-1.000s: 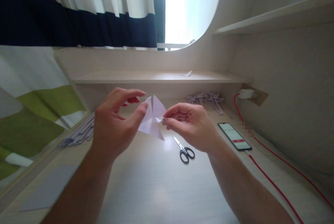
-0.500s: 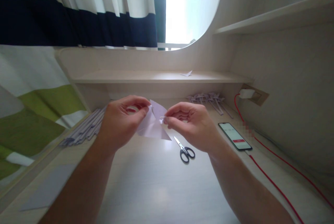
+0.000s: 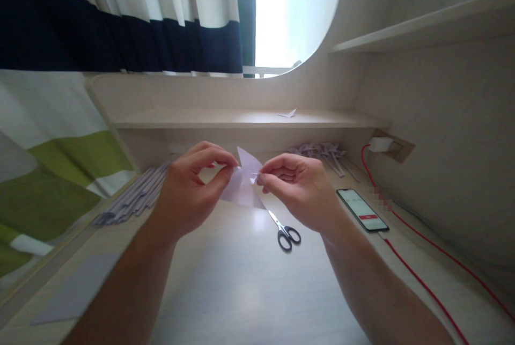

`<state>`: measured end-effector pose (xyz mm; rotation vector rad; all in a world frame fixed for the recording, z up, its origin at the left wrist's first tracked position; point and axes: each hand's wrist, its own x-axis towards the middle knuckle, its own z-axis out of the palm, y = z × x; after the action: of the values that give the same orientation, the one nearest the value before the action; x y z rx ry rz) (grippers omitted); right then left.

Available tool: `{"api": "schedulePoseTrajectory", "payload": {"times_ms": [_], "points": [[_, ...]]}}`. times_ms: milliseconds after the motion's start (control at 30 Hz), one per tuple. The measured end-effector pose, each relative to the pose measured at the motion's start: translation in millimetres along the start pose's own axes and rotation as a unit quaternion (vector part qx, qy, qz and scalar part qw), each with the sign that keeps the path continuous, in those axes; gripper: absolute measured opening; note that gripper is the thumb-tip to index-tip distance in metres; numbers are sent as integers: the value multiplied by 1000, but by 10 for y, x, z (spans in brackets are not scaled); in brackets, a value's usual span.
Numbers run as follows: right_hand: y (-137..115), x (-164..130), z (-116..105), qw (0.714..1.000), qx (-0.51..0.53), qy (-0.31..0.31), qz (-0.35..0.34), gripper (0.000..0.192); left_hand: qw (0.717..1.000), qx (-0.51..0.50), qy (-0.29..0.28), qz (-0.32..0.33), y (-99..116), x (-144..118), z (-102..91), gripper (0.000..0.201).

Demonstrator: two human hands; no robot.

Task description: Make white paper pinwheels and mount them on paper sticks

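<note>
A pale lilac piece of paper (image 3: 242, 192) with cut, pointed flaps is held up over the desk between both hands. My left hand (image 3: 197, 186) pinches its left side between thumb and forefinger. The fingertips of my right hand (image 3: 295, 184) are closed at the right of the paper's middle, where a small thin whitish loop or strip shows; its kind is too small to tell. Just below the paper lie black-handled scissors (image 3: 286, 232), their blades pointing up toward it.
Rolled paper sticks (image 3: 134, 195) lie at the left, with flat paper (image 3: 76, 288) nearer. Paper pinwheels on sticks (image 3: 322, 153) lie at the back right. A phone (image 3: 362, 210) with a red cable (image 3: 422, 280) sits at right. A folded paper scrap (image 3: 288, 114) rests on the shelf (image 3: 225, 118).
The paper has shifted slightly up and right, and its top flap stands more upright. Both hands have moved a little to the right, still pinching.
</note>
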<state>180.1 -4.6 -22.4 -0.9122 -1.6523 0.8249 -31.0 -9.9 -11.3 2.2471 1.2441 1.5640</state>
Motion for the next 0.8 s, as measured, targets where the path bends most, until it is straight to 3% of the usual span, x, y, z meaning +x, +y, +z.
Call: {"api": "schedulePoseTrajectory", "payload": {"times_ms": [367, 800], "points": [[-91, -80, 24, 999, 1, -5, -43, 6, 997, 11, -16, 69, 131, -42, -11, 14], [-87, -83, 47, 998, -16, 10, -56, 6, 999, 35, 3, 10, 204, -85, 39, 15]]}}
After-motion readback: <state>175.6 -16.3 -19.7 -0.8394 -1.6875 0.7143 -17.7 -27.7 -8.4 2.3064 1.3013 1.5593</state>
